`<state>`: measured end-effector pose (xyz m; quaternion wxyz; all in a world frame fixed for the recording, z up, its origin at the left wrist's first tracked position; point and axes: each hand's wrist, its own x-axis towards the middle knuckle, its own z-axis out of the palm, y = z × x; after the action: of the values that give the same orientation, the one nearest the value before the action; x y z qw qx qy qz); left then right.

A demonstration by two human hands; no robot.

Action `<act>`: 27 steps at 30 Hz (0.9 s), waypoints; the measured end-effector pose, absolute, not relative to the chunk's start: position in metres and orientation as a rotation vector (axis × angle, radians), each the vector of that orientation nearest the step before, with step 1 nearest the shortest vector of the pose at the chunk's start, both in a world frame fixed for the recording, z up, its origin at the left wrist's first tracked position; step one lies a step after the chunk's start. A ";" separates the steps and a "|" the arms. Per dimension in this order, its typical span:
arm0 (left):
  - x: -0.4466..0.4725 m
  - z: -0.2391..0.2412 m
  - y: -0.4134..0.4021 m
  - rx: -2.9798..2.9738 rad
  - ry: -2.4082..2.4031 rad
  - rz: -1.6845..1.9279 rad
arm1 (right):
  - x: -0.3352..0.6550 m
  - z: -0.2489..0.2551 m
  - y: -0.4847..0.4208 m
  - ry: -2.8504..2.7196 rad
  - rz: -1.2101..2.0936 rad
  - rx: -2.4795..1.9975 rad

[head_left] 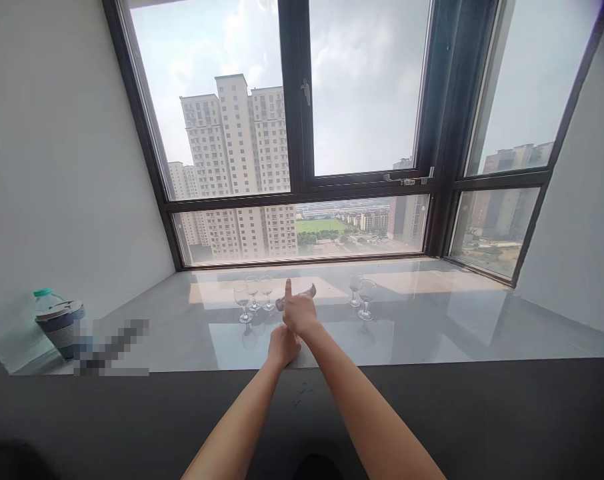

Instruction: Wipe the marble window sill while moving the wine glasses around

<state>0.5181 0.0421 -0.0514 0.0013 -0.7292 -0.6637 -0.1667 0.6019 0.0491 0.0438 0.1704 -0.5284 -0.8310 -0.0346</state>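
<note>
My left hand (283, 345) is closed in a fist low over the front of the windowsill, and whatever is in it is hidden. Just above and against it, my right hand (301, 315) has its index finger pointing up and the other fingers curled. A crumpled greyish cloth (311, 291) sticks out on both sides of my right hand, its middle covered. Left of my hands stand three clear stemmed glasses (245, 303), upright and close together. Two more stemmed glasses (367, 299) stand to the right, apart from my hands.
The glossy grey windowsill (447, 320) runs under a dark-framed window (296, 153) with a handle. At the far left are a dark paper cup (57, 333) with a lid and a clear bottle (45, 300) with a green cap. A pixelated patch hides part of that area.
</note>
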 end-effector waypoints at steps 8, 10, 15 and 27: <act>0.522 -0.048 0.037 -2.251 -2.096 -0.576 | 0.615 0.043 0.052 -2.248 0.036 -1.511; 0.522 -0.049 0.037 -2.245 -2.073 -0.606 | 0.618 0.040 0.053 -2.191 0.068 -1.512; 0.521 -0.053 0.039 -2.233 -2.041 -0.667 | 0.626 0.031 0.054 -1.957 0.168 -1.396; 0.520 -0.054 0.041 -2.211 -2.034 -0.639 | 0.654 0.044 0.057 -1.238 0.443 -1.218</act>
<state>0.5202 0.0407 -0.0539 0.0351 -0.7193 -0.6619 -0.2079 0.6535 0.0567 0.0438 0.6244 -0.5308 -0.5395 0.1931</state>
